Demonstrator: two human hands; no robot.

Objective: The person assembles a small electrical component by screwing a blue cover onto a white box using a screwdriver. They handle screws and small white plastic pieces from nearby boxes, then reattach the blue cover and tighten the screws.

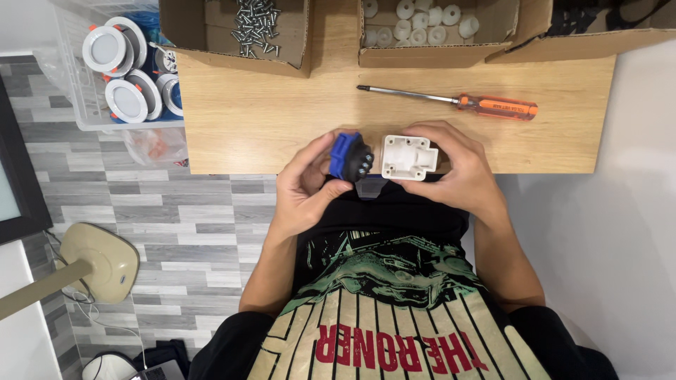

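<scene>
My left hand grips a small blue and black plug-like part with metal contacts on its face, held at the near edge of the wooden table. My right hand holds a white square plastic housing right beside it, its open side facing up. The two parts sit almost touching, a narrow gap between them. An orange-handled screwdriver lies on the table just beyond my hands.
A cardboard box of screws and a cardboard box of white round plastic parts stand at the table's far edge. A clear bin of round ceiling lights sits left of the table. A beige lamp base rests on the floor.
</scene>
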